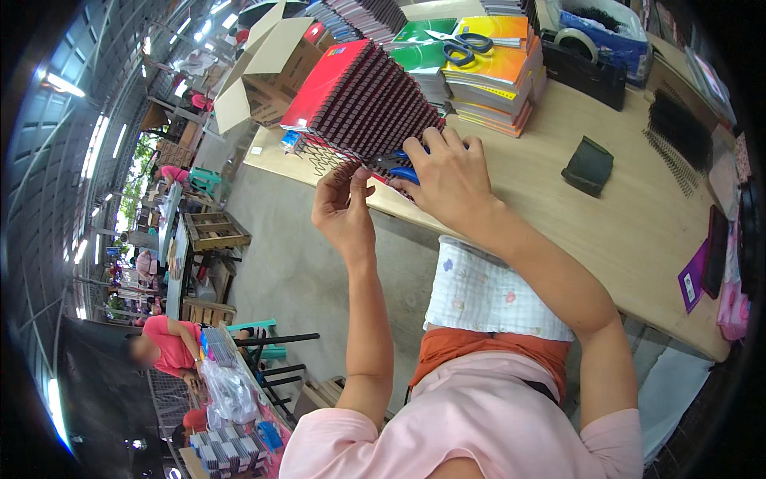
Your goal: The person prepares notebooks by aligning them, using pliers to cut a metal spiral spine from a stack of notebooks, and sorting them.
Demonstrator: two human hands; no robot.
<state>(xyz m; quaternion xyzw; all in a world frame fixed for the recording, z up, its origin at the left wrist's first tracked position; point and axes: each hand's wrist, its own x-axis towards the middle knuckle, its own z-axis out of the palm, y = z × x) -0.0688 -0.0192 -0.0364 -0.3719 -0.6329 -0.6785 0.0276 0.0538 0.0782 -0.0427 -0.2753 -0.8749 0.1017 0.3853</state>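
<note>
My right hand (456,177) is wrapped round blue-handled pliers (405,173). Their dark jaws point left, against the lower edge of a stack of spiral notebooks (375,100) with red covers and dark coil spines. Close beside the jaws, my left hand (345,206) has thumb and fingers pinched together at the stack's lower edge, by the coil ends. What sits between these fingertips is too small to make out. Loose dark coil wire (321,156) sticks out past the stack's left corner, just above the left hand.
Scissors (459,48) lie on orange and green notebooks (488,76) behind the stack. An open carton (275,72) stands at the far left. On the wooden table (511,172) are a dark green block (589,166), a tape dispenser (582,68) and black coils (678,132). A co-worker (171,347) is at lower left.
</note>
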